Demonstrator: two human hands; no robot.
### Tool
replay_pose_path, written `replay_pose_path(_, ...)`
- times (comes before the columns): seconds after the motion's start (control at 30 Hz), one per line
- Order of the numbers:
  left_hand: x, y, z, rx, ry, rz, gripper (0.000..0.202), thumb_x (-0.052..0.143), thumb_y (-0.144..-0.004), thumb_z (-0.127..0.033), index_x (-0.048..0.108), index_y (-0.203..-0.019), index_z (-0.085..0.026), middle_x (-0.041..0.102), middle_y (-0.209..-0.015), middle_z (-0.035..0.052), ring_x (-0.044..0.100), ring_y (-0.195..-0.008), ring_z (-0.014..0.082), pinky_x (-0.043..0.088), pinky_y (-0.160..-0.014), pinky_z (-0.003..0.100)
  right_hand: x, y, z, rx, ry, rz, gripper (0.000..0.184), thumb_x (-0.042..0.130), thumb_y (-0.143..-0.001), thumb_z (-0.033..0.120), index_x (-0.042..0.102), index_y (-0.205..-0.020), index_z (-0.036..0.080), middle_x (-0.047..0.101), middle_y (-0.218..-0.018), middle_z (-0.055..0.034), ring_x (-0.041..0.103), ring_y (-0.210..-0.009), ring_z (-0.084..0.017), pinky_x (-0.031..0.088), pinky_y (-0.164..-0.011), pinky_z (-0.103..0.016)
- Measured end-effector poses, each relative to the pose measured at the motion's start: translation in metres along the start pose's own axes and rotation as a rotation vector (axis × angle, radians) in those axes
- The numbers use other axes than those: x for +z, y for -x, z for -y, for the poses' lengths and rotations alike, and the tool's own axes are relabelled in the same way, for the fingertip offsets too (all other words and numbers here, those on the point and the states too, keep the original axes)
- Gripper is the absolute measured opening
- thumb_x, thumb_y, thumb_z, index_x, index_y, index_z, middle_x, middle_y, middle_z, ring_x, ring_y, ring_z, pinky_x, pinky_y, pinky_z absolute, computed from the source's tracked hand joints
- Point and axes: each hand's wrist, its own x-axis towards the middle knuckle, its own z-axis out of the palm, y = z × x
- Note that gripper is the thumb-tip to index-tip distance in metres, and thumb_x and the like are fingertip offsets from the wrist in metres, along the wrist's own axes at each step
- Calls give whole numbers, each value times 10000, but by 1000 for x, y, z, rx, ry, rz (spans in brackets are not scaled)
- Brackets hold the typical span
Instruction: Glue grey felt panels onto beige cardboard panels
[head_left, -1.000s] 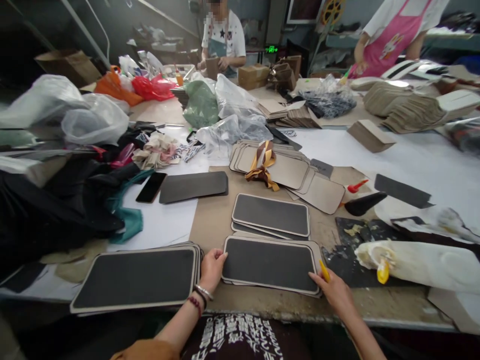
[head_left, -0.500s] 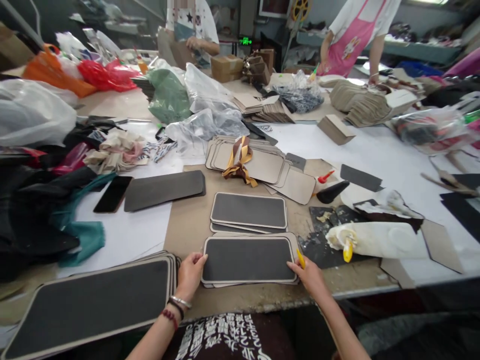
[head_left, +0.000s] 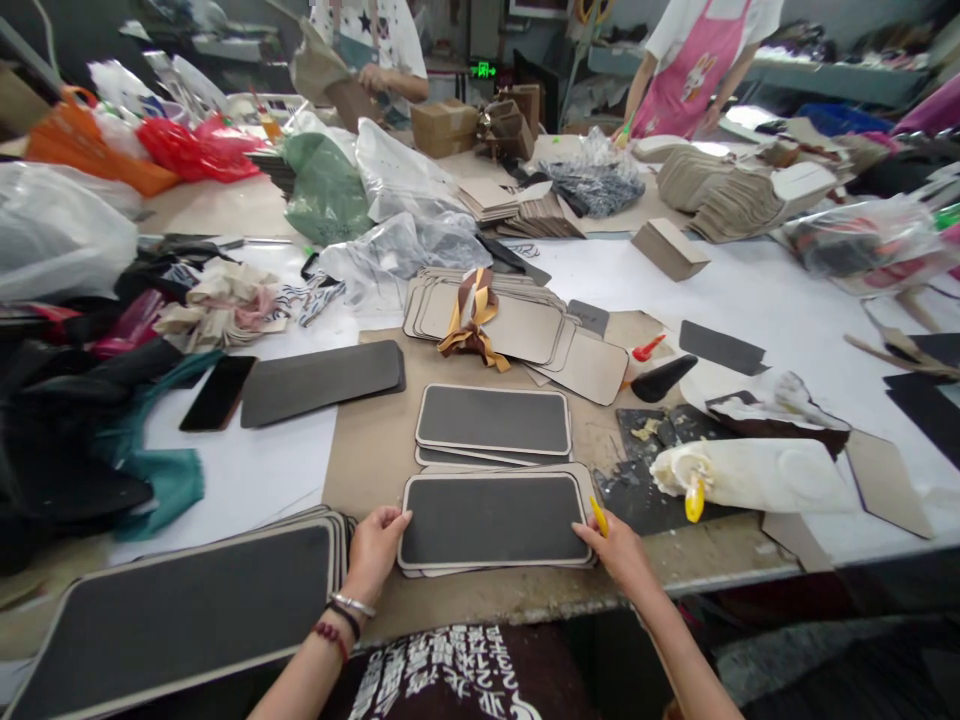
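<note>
Across the bench (head_left: 532, 600), a co-worker's (head_left: 394, 50) tan sheet (head_left: 321, 65) has come up higher. Mine's a flat, round-cornered panel (head_left: 491, 518), matte dark grey with a pale rim, lying on other pieces in front of me. Left hand (head_left: 379, 548) pinches its left edge, right hand (head_left: 619, 550) its right edge plus a yellow stick (head_left: 598, 515), both angled inward. Stick's lower end is hidden.

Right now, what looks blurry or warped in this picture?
Head view: the left hand and right hand look fairly sharp; at this view's lower left, the dark-centred panel looks stretched, probably wide-angle distortion; at its left edge, the whitish plastic bag looks soft.
</note>
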Motion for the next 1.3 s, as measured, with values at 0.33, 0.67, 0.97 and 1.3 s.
replay_pose_path(0.33,3,-4,2,1,32,-68,369,629,-495,-520,549,-522,-161,502,-479,-25,455,-502,128,349,-501,245,2,-9,-9,5,47,18,355,468,-543,598,436,-532,245,510,-448,21,512,-486,-190,369,-518,-280)
replay_pose_path(0.67,-1,2,-6,-33,25,0,364,607,-511,-523,559,-553,-165,512,-492,-24,456,-504,132,341,-502,246,-1,-4,-1,7,-4,20,343,499,-561,575,435,-539,239,512,-472,15,497,-493,-184,356,-528,-283)
replay_pose_path(0.97,-3,3,-12,30,32,33,403,644,-472,-547,523,-569,-175,495,-511,-35,442,-523,128,349,-527,251,-5,-2,-1,-4,-67,29,339,480,-597,557,435,-564,223,507,-514,20,485,-524,-162,357,-545,-267)
replay_pose_path(1.3,-34,27,-38,128,199,-74,263,632,-532,-410,518,-567,-175,513,-547,-23,474,-557,128,378,-566,251,-33,17,33,-63,48,21,441,474,-544,677,485,-530,237,517,-471,9,506,-506,-194,385,-514,-280)
